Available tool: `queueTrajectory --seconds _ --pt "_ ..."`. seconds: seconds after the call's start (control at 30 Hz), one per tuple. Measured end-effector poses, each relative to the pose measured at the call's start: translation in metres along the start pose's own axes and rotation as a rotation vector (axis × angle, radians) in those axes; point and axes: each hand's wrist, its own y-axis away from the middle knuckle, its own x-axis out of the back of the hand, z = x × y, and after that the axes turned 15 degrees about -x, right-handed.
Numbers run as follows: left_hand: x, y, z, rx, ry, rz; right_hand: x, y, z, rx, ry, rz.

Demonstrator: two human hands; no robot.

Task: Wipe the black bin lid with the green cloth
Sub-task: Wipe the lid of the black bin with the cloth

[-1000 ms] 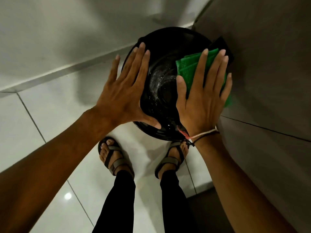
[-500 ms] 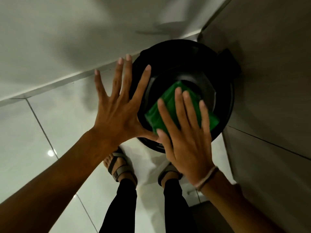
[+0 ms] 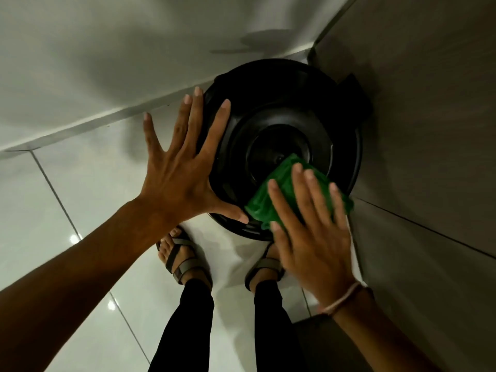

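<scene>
Black bin lid point(image 3: 271, 108): round, glossy plastic, stepped concentric rings around recessed centre; seated flat on bin, viewed from above; bin stands in floor corner, near both walls. Green cloth point(image 3: 279, 194): bright, crumpled, folded into thick pad; lies on lid's near-right sector, spanning from edge of central recess outward to rim, its right corner overhanging rim. Cloth partly covered from above.

We see both our forearms bare, with no sleeves. A thin pale cord bracelet point(image 3: 342, 299) circles our right wrist at the lower right of the frame. Low in the centre we wear black trousers point(image 3: 230, 331) and grey strapped sandals point(image 3: 185, 260) with open toes.
</scene>
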Motion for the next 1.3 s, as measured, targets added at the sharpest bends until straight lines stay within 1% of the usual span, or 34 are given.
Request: queueTrajectory --seconds 0.07,0.1,0.13,0.17,0.23,0.3,0.33,0.4,0.43,0.47,0.5,0.57,0.63,0.67,0.73,0.8,0.83,0.87,0.93,0.97,1.03,1.07,1.1,1.13,1.2,1.23,1.3 --pt "0.0 -0.001 -0.001 0.003 -0.012 -0.011 0.007 -0.032 0.009 -0.129 0.03 0.047" --pt "0.0 -0.001 -0.001 0.003 -0.019 -0.012 0.009 -0.056 -0.001 -0.209 0.017 0.099" --pt "0.0 -0.001 -0.001 0.004 -0.022 -0.012 0.011 -0.077 -0.019 -0.257 -0.016 0.114" --pt "0.0 -0.001 0.0 0.007 -0.023 -0.011 0.01 -0.087 -0.037 -0.247 -0.049 0.111" --pt "0.002 -0.001 0.0 0.014 -0.025 -0.003 0.004 -0.073 -0.053 -0.078 -0.097 0.092" --pt "0.003 -0.001 0.001 0.012 -0.025 -0.006 0.005 -0.038 -0.028 0.032 -0.037 0.034" --pt "0.004 0.0 0.002 0.014 -0.022 -0.008 0.009 -0.03 -0.01 0.035 -0.003 0.025" --pt "0.003 -0.001 0.002 0.019 -0.02 -0.005 0.015 -0.047 0.002 -0.073 0.02 0.052" --pt "0.003 -0.003 0.002 0.019 -0.018 -0.009 0.014 -0.064 -0.008 -0.159 0.006 0.089" --pt "0.003 -0.003 0.003 0.021 -0.018 -0.011 0.014 -0.077 -0.024 -0.202 -0.022 0.097" --pt "0.003 -0.003 0.003 0.021 -0.025 -0.008 0.013 -0.08 -0.038 -0.173 -0.058 0.102" --pt "0.005 -0.002 0.002 0.015 -0.039 0.003 0.006 -0.058 -0.044 0.001 -0.096 0.079" --pt "0.005 -0.004 0.002 -0.005 -0.037 0.002 0.01 -0.025 -0.011 0.08 -0.02 0.019" --pt "0.005 -0.004 0.002 -0.01 -0.038 0.008 0.015 -0.021 0.007 0.073 0.006 0.01" --pt "0.006 -0.005 0.003 -0.022 -0.036 0.013 0.02 -0.039 0.024 -0.068 0.017 0.018" --pt "0.006 -0.004 0.004 -0.022 -0.033 -0.005 0.022 -0.074 0.003 -0.238 -0.029 0.07" --pt "0.006 -0.005 0.004 -0.019 -0.035 -0.012 0.023 -0.087 -0.016 -0.269 -0.057 0.101" --pt "0.007 -0.005 0.006 -0.014 -0.032 -0.016 0.023 -0.092 -0.037 -0.243 -0.083 0.11" --pt "0.01 -0.007 0.008 -0.008 -0.029 -0.028 0.021 -0.085 -0.06 -0.103 -0.157 0.072" --pt "0.012 -0.005 0.008 0.007 -0.032 -0.04 0.021 -0.076 -0.058 -0.056 -0.197 0.051" --pt "0.019 0.009 0.009 0.084 0.006 -0.066 0.027 -0.063 -0.028 -0.089 -0.309 0.077" --pt "0.022 0.021 0.012 0.147 0.075 -0.051 0.031 -0.062 -0.008 -0.143 -0.364 0.103" --pt "0.024 0.035 0.019 0.194 0.164 0.013 0.034 -0.066 0.013 -0.184 -0.403 0.126" --pt "0.026 0.046 0.033 0.207 0.25 0.13 0.035 -0.074 0.029 -0.196 -0.414 0.135" --pt "0.024 0.05 0.072 0.165 0.345 0.398 0.028 -0.098 0.044 -0.14 -0.378 0.099" --pt "0.019 0.037 0.091 0.145 0.361 0.466 0.024 -0.112 0.045 -0.089 -0.352 0.068" --pt "0.014 -0.004 0.123 0.161 0.364 0.469 0.019 -0.135 0.039 -0.001 -0.304 0.03"
